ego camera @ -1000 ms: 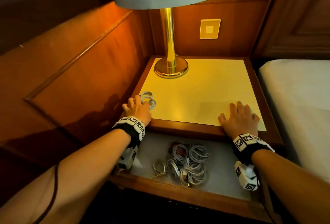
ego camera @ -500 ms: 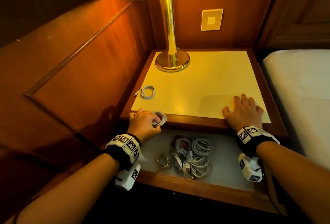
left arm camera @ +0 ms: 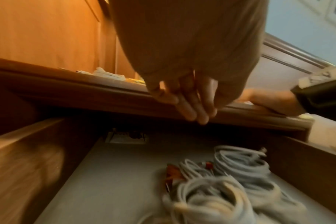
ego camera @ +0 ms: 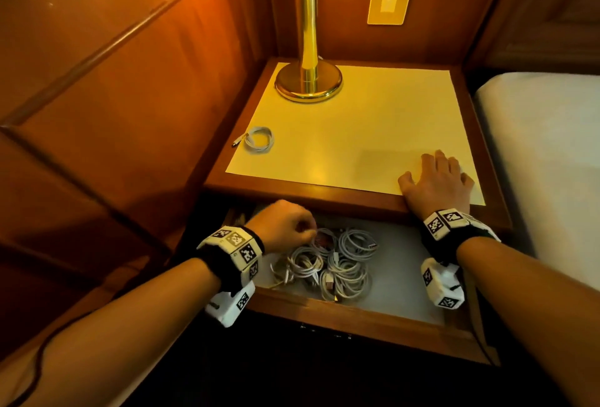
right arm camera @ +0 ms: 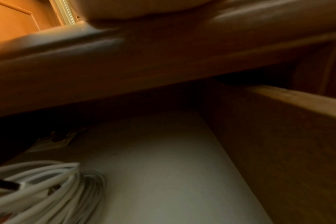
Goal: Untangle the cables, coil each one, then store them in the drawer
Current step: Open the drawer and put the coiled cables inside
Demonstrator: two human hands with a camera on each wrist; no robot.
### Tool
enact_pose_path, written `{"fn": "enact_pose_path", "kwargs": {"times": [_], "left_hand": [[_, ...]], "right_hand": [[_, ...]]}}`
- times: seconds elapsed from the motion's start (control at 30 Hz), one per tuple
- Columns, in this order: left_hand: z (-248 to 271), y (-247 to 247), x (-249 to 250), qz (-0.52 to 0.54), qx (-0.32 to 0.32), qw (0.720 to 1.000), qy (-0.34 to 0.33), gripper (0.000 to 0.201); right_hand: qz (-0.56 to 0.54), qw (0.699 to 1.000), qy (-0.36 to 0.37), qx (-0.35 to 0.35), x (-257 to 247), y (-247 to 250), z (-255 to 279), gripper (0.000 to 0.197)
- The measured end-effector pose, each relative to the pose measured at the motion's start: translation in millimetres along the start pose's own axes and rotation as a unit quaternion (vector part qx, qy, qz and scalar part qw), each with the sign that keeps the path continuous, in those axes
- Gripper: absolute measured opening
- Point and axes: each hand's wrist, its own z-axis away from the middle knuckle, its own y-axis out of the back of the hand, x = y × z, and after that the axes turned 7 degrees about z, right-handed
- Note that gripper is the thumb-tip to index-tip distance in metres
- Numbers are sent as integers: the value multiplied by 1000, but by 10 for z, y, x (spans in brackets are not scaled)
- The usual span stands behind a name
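We're in the storing step: our left hand (ego camera: 285, 225) is down over the back-left of the open wooden drawer (ego camera: 357, 319), right above the pile of coiled white cables (ego camera: 337, 260). From the head view the fingers look curled as if around a coil, but the left wrist view shows them hanging loosely together with nothing between them, so we read that grip as relaxed and empty, the coil probably just let go onto the pile. Our right hand (ego camera: 436, 181) lies flat, fingers spread, on the front-right of the yellow-topped nightstand surface (ego camera: 357, 134), holding nothing. Count: one coiled white cable (ego camera: 258, 140) left on the surface, near its left edge and well clear of the brass lamp base (ego camera: 308, 83); roughly five or six coils in the drawer, overlapping too much for an exact number. Next move likely: left hand up to that last coil, pinch it whole so the loops don't spring, then drop it in the drawer.
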Motion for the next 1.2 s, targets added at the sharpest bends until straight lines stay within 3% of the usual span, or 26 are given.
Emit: {"fn": "enact_pose_path", "kwargs": {"times": [0.07, 0.13, 0.2, 0.33, 0.47, 0.57, 0.67, 0.77, 0.9, 1.0, 1.07, 1.2], "left_hand": [[-102, 131, -66, 58, 125, 990, -30, 21], [-256, 287, -176, 72, 227, 971, -17, 15], [-447, 461, -283, 34, 288, 957, 26, 18], [-721, 690, -435, -65, 205, 951, 224, 42], [-777, 638, -508, -119, 198, 936, 267, 40], [-730, 543, -499, -94, 232, 934, 254, 41], [-638, 529, -441, -60, 216, 946, 233, 40], [-475, 539, -290, 3, 177, 964, 197, 33], [-130, 369, 219, 126, 70, 984, 107, 30], [12, 143, 495, 71, 17, 996, 44, 29], [31, 23, 539, 57, 17, 998, 8, 26], [34, -89, 518, 90, 12, 996, 13, 25]], "right_hand": [[3, 1000, -2, -1, 5, -15, -12, 57], [7, 1000, -2, 2, 9, -31, -17, 57], [9, 1000, -3, 6, 11, -40, -19, 56], [9, 1000, -7, 9, 17, -50, -27, 55], [5, 1000, -7, 14, 12, -43, -20, 54], [5, 1000, -10, 11, 12, -31, -13, 54], [5, 1000, -10, 9, 8, -22, -12, 54], [4, 1000, -11, 12, 3, -14, -4, 54], [-2, 1000, -11, 14, 1, -7, 7, 54], [-4, 1000, -11, 13, -5, 2, 16, 54], [-4, 1000, -12, 11, -7, 9, 16, 55], [-2, 1000, -15, 11, -3, 9, 6, 55]]}}
